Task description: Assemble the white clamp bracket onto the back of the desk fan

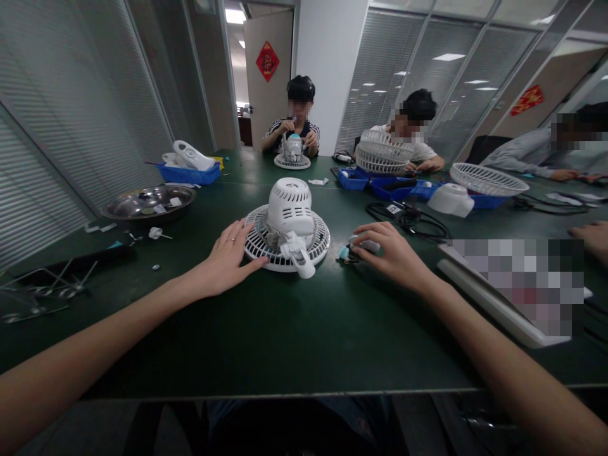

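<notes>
A white fan motor housing (290,208) stands on a round white fan grille (287,243) lying flat on the dark green table (285,335). My left hand (228,256) rests beside the grille's left rim with fingers spread, fingertips touching the rim. My right hand (389,253) lies to the right of the grille, its fingers curled over a small grey and teal tool (360,247) on the table.
A steel bowl (148,204) and blue trays (190,172) sit at the left, with small screws and metal parts nearby. Black cable (408,218), blue bins (380,185) and spare grilles (487,180) lie at the right. Three other people work at the far side; another hand (591,237) shows at right.
</notes>
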{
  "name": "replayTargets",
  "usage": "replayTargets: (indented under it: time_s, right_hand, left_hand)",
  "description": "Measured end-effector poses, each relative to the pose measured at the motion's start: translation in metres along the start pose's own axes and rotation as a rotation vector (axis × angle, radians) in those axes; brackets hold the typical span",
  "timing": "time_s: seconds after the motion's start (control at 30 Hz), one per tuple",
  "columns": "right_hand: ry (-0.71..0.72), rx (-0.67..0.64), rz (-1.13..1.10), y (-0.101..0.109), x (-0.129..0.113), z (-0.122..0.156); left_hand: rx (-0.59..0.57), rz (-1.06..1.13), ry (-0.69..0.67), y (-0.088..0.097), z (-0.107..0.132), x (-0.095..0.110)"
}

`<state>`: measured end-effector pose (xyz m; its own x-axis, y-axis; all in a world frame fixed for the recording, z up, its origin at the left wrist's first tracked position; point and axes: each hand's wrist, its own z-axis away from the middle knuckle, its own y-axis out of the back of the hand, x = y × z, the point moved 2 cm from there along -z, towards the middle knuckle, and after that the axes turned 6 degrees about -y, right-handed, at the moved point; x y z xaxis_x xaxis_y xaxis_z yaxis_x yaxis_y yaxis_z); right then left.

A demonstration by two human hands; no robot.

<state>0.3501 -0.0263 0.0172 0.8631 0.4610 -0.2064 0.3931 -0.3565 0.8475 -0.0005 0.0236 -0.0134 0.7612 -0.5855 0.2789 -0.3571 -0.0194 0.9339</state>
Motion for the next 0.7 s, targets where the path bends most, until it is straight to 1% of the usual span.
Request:
replayTargets:
  time_s: [0.13,0.2,0.37,0.43,0.5,0.53,0.57,0.63,0.7]
  right_hand:
    - [0.009,0.008,-0.028,0.002,-0.006,-0.001]
    - [0.016,-0.019,-0.027,0.001,-0.009,-0.001]
    - [0.010,-0.143,0.020,-0.008,-0.010,0.003]
    - [-0.015,-0.125,0.000,-0.010,-0.015,0.003]
    - [-0.057,-0.036,-0.066,-0.008,-0.028,-0.002]
    - [-0.075,0.019,-0.104,-0.006,-0.039,-0.006]
    - [-0.059,0.061,-0.114,-0.005,-0.051,-0.012]
    - [0.098,0.014,-0.057,-0.006,-0.081,-0.028]
    - [0.260,-0.023,0.080,-0.012,-0.105,-0.045]
  left_hand:
    - [0.002,0.002,0.007,0.000,-0.001,0.000]
    - [0.003,0.005,0.010,0.001,-0.001,0.002]
    - [-0.044,0.023,0.031,0.008,0.001,0.009]
    - [-0.049,0.023,0.027,0.011,0.001,0.010]
    - [-0.038,-0.001,0.018,0.012,-0.002,0.009]
    - [-0.028,-0.021,0.014,0.011,-0.004,0.009]
    - [-0.013,-0.044,0.008,0.010,-0.007,0.008]
    - [0.030,-0.085,-0.010,0.006,-0.014,0.009]
    - [0.072,-0.108,-0.039,0.001,-0.023,0.010]
